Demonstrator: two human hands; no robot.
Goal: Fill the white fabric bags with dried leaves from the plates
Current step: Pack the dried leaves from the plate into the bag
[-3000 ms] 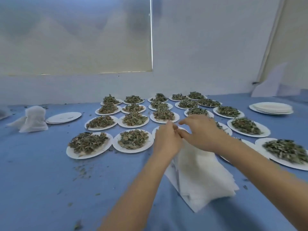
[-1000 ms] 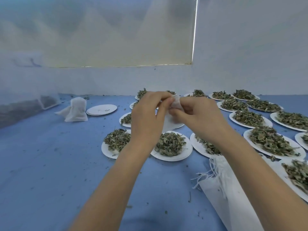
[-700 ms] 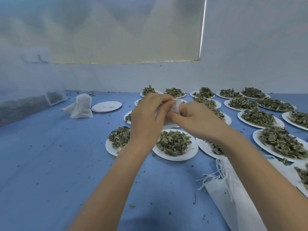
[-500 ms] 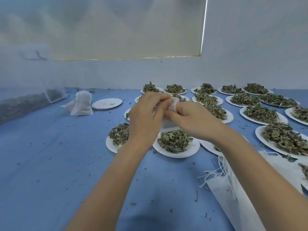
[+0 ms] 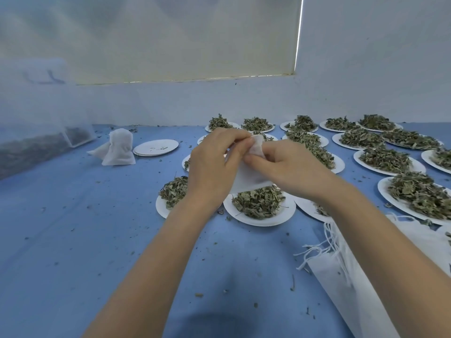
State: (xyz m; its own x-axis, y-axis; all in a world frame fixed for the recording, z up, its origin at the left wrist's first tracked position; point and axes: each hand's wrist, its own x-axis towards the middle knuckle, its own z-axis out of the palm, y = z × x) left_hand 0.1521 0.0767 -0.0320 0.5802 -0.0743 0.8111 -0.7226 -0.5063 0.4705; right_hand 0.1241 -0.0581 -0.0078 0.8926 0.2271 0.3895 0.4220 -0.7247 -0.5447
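Far off at the left edge a clear container [image 5: 78, 135] with something dark in it sits against the wall, blurred. Just to its right a filled white bag [image 5: 118, 147] stands upright on the blue table [image 5: 73, 240], and beside that an empty stack of plates [image 5: 156, 147]. Bits of leaf lie scattered over the cloth. Toward the middle, the person's left hand [image 5: 210, 172] is raised above the near plates, fingers curled, pinching the top edge of a white fabric bag [image 5: 249, 176]. The right hand [image 5: 290, 167] meets it from the other side, thumb and fingers likewise pinched on the bag's mouth, where the fabric bunches up between them. The bag hangs flat over a plate of dried leaves [image 5: 258, 203], and looks empty. Rightward, many more leaf-heaped plates [image 5: 385, 159] run in rows to the back wall. At the near right a pile of flat bags [image 5: 341, 284] with loose drawstrings lies partly under the right forearm.
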